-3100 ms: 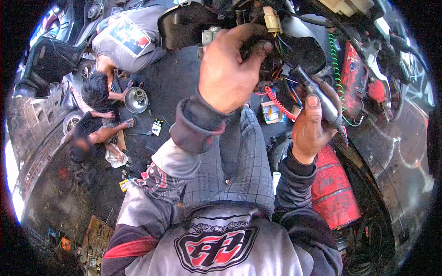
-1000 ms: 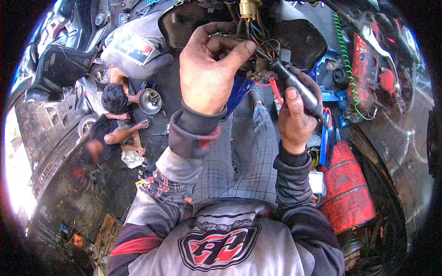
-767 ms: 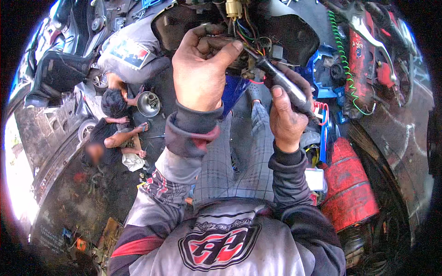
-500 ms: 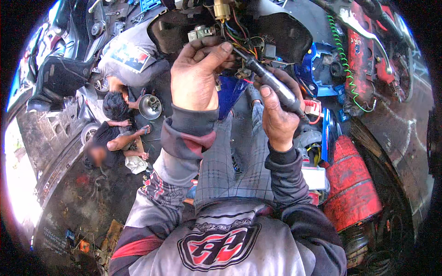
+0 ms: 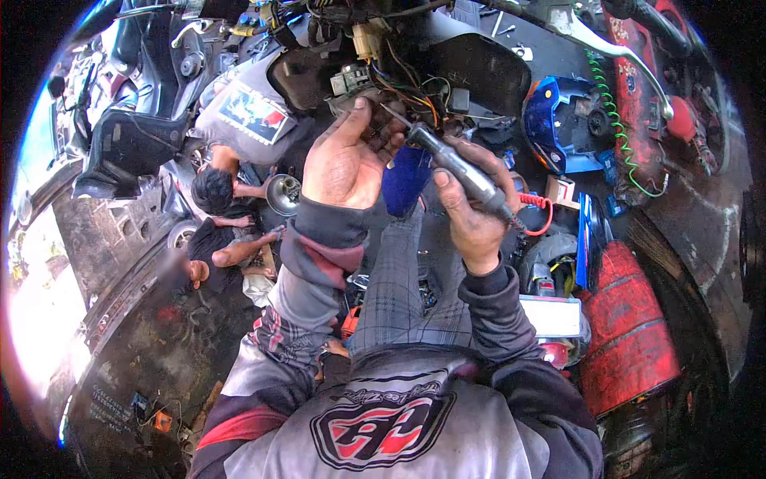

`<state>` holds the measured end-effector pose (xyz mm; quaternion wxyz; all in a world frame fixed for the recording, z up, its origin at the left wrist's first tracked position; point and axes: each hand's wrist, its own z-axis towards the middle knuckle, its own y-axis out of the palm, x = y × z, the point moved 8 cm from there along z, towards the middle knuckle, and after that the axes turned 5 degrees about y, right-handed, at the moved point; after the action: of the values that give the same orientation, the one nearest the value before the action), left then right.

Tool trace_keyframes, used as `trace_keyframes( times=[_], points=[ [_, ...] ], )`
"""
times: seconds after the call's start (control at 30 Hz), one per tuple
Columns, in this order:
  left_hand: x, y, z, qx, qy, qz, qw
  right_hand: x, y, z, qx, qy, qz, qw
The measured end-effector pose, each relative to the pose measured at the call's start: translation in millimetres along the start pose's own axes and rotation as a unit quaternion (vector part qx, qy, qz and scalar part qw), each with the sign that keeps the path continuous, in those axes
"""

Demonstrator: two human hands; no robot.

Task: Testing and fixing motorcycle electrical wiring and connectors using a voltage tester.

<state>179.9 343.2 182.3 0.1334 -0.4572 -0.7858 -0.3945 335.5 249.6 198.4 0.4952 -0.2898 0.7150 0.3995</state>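
My right hand (image 5: 479, 199) is wrapped round a pen-shaped circuit tester (image 5: 467, 172) with a dark body and a thin metal probe. A red coiled cord (image 5: 536, 209) runs from its rear end. The probe points up and left, close to the fingers of my left hand (image 5: 347, 160). That hand is turned partly palm up, its thumb raised apart from the bent fingers, and I see nothing held in it. Just beyond both hands hangs a bundle of coloured wires (image 5: 415, 100) below a cream connector (image 5: 367, 40). A small metal-cased part (image 5: 349, 80) sits left of the wires.
Dark body panels (image 5: 487, 72) flank the wiring. Right lie a blue fairing (image 5: 558, 128), a green coiled hose (image 5: 610, 104) and a red ribbed case (image 5: 626, 319). A silver lever (image 5: 606, 44) juts in at upper right. Two people work low at left, near a metal bowl (image 5: 282, 195).
My left thumb has lifted away from the tester's tip and the fingers have loosened. The tester has shifted a little left and down, and more of its red cord shows. The whole view has shifted slightly.
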Motion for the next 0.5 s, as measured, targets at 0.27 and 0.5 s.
trace_keyframes(
  times=[0.27,0.5],
  points=[
    [9.1,5.3,-1.1,-0.015,0.068,0.046,0.996,5.3,7.2,9.2,-0.009,0.066,0.028,0.997],
    [5.0,6.5,-1.6,-0.023,0.053,0.041,0.997,17.9,6.2,13.9,0.027,0.058,0.053,0.997]
  ],
)
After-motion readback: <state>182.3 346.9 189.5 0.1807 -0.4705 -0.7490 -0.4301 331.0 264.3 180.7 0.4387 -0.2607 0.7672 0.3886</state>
